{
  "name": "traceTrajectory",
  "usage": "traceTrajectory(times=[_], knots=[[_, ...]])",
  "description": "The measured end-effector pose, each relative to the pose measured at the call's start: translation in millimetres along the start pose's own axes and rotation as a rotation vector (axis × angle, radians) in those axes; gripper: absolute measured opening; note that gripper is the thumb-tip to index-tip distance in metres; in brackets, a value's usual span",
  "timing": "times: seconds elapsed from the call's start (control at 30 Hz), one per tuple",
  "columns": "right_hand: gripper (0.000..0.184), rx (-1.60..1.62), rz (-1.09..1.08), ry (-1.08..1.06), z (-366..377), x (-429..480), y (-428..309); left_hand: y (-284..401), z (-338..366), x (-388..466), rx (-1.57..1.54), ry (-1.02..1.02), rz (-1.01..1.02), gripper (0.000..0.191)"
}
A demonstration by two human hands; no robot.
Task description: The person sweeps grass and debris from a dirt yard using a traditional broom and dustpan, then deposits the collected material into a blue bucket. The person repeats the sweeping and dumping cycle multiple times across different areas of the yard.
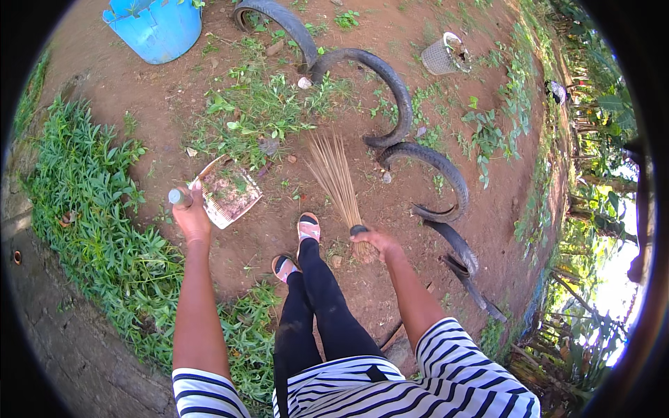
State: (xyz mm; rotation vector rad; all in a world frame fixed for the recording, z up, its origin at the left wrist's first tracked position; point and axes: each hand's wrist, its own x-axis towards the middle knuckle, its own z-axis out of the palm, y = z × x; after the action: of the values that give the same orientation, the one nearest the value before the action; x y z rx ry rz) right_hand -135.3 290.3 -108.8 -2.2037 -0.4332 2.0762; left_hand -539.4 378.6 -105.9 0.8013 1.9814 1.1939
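My left hand (193, 214) is closed around the upright handle of a dustpan (230, 196), whose top end faces the camera. The pan holds dirt and a few green bits and lies over bare soil, left of my feet. In my right hand (379, 243) is a broom of thin stiff bristles (337, 175), gripped at the dark band near its bound end. Its bristles fan out away from me towards the weeds (272, 109). Whether the bristle tips touch the ground I cannot tell.
Half-buried tyre pieces (402, 104) curve along the right. A broken blue tub (162, 31) stands at the upper left, a small wicker-patterned basket (436, 56) at the upper right. Dense green plants (99, 209) border a rough paved edge (68, 334) on the left. My sandalled feet (308, 227) are between the tools.
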Motion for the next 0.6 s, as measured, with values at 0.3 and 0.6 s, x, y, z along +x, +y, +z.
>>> traceTrajectory(times=[0.3, 0.6], knots=[[0.099, 0.174, -0.063, 0.116, -45, -73, 67, 7, 13, -27, 0.097, -0.041, 0.061, 0.014], [0.083, 0.048, -0.039, -0.184, -5, -62, 88, -2, -8, -47, 0.064, -0.004, 0.086, 0.03]])
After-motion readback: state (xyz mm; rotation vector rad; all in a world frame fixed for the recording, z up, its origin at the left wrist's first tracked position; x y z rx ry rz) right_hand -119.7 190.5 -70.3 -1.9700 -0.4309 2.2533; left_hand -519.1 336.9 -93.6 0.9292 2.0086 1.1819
